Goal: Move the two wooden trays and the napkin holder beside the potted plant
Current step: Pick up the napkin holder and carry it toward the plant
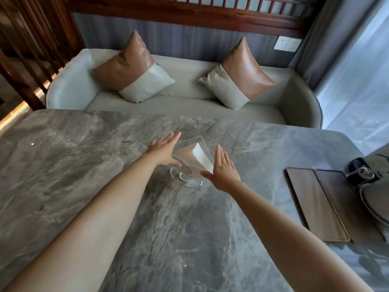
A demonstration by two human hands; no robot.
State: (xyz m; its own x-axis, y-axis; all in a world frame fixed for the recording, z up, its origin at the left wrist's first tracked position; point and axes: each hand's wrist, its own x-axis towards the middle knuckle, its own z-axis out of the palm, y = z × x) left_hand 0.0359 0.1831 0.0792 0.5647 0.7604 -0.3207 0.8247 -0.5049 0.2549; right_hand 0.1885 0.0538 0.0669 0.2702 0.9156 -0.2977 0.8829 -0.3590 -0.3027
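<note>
A clear napkin holder (190,159) with a stack of white napkins (200,154) stands tilted on its round transparent foot near the middle of the grey marbled table (84,165). The left hand (163,151) lies flat against the holder's left face, fingers (173,138) straight and held together, pointing away from the person. The right hand (223,169) is at the holder's right side, palm turned toward it, fingers (220,155) extended and slightly spread, the thumb reaching to the near lower edge; whether the palm itself presses on the holder cannot be told. Neither hand is curled around it. Well to the right of the napkin holder, at the table's right edge, two wooden trays (315,205) lie flat side by side, their long edges touching. Just beyond the trays sit a dark object (360,171) and a dark rounded rim (372,205), too cropped to identify. Beyond the table, behind the holder, is a pale sofa (185,102) carrying two brown-and-grey cushions (132,68).
</note>
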